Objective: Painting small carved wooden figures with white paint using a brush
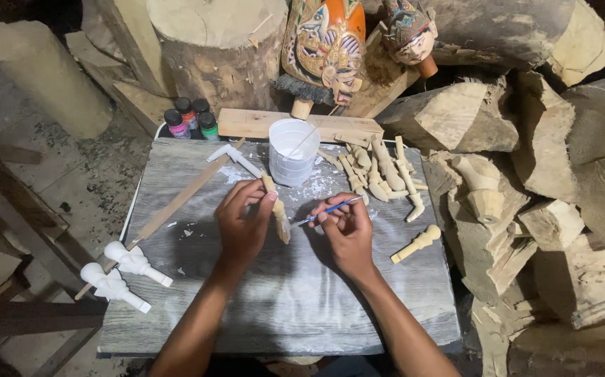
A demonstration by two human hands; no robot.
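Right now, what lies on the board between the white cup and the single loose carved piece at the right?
In the head view, a cluster of unpainted carved wooden limbs lies between the white cup and the loose carved piece, on the grey board.

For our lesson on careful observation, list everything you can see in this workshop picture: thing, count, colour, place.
Work board: one, grey, centre.
Paint tub: one, white, board's far edge.
Painted puppet pieces: two, white, board's left edge.
Unpainted puppet limbs: several, pale wood, right of the tub.
Peg-shaped piece: one, pale wood, board's right side.
Paint bottles: four, dark caps, behind the board.
Painted puppet heads: two, multicoloured, top.
Wood blocks: many, pale, right.
Log stump: one, brown, top.
Left hand: holds a wooden limb piece.
Right hand: holds a blue brush.
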